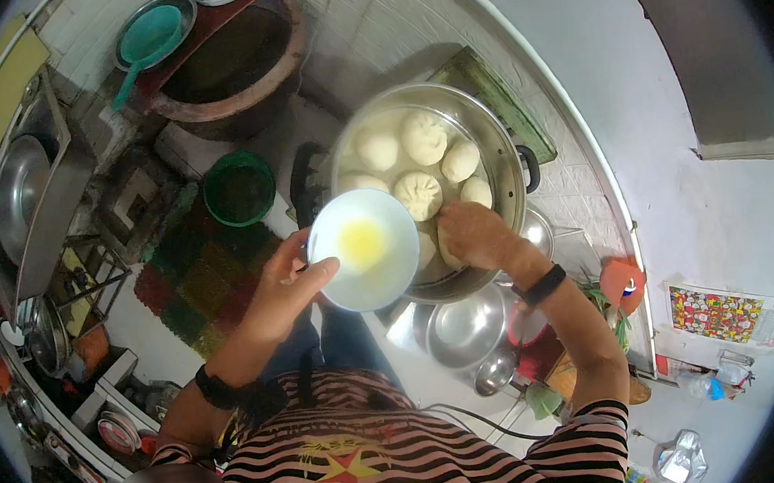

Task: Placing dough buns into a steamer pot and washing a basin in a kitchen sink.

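My left hand [293,277] grips a white bowl [396,268] by its rim, thumb inside. A small pool of yellow liquid [363,241] lies in the bowl. The bowl overlaps the near left rim of a large stainless-steel steamer pot [472,106]. Several pale buns stand inside the pot, among them a pleated bun [418,196] and another pleated one [424,137] farther back. My right hand [476,234] reaches over the near right rim, fingers bent down beside a partly covered bun [448,253]. Its fingertips are hidden, so I cannot tell whether they hold anything.
Steel bowls [467,324] and a ladle [495,371] sit right of my legs. A green bucket [239,189] stands left of the pot, near a patchwork mat [189,272]. Behind is a large clay vat [237,106] with a teal dipper [151,34] beside it.
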Available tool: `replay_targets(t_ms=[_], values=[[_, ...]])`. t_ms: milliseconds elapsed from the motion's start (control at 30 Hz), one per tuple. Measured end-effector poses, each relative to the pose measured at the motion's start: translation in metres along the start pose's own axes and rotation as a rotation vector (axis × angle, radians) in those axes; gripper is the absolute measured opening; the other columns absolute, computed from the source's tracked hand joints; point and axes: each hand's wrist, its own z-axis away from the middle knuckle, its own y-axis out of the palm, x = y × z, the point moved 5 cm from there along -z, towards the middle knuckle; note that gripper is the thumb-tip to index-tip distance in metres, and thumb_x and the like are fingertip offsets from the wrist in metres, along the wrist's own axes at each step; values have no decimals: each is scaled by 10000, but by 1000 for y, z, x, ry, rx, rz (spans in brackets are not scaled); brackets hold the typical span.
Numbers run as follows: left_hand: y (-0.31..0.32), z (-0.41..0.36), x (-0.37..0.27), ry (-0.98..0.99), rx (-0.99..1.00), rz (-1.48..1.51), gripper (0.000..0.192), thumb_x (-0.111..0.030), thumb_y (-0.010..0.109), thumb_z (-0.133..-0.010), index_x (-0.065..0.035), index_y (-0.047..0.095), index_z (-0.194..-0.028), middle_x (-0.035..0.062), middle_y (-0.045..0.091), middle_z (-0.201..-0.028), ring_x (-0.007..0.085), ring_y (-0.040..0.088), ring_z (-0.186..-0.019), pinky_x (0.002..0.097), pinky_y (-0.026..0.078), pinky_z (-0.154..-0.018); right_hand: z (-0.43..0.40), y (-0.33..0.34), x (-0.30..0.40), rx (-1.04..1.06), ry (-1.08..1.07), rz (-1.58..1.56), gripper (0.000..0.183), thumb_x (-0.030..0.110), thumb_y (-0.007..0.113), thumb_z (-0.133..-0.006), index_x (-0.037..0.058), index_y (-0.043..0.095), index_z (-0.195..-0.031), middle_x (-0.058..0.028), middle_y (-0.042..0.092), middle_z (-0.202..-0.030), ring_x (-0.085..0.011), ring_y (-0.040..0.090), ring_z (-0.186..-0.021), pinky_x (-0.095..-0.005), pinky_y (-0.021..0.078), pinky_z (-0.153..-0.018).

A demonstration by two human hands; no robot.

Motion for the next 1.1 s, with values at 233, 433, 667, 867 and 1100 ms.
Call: replay_targets(t_ms=[233,433,667,867,1100], values=[[7,0,-5,6,27,-45,449,-172,594,-789,-5,435,-1174,58,556,-942,84,550,-765,188,452,-546,0,5,7,-219,-257,101,132,125,541,-674,35,540,-770,-96,505,-834,-256,488,-834,-350,399,-748],[11,0,-4,4,70,-30,457,-179,595,-792,-8,425,-1180,49,553,-927,85,549,-756,187,450,-542,24,-41,13,-267,-92,-108,221,88,530,-689,7,567,-891,-123,558,-911,-308,539,-861,-381,437,-767],[20,0,2,-62,73,-60,465,-177,595,-797,-5,414,-1189,52,551,-922,93,551,-759,202,457,-556,65,-98,112,-605,-407,-283,399,289,552,-769,-43,556,-992,-156,553,-1042,-309,535,-956,-399,409,-876],[24,2,-3,-55,107,-77,482,-179,594,-799,-3,401,-1203,59,552,-932,108,557,-765,207,465,-573,53,-84,127,-507,-387,-167,595,459,533,-749,-89,531,-980,-194,539,-1033,-322,495,-1019,-417,318,-963],[22,-1,2,-60,103,-59,493,-196,580,-803,2,392,-1215,77,548,-972,125,567,-789,221,477,-566,64,-90,108,-480,-352,-241,483,374,564,-747,-53,537,-971,-190,545,-1006,-333,517,-965,-409,383,-898]])
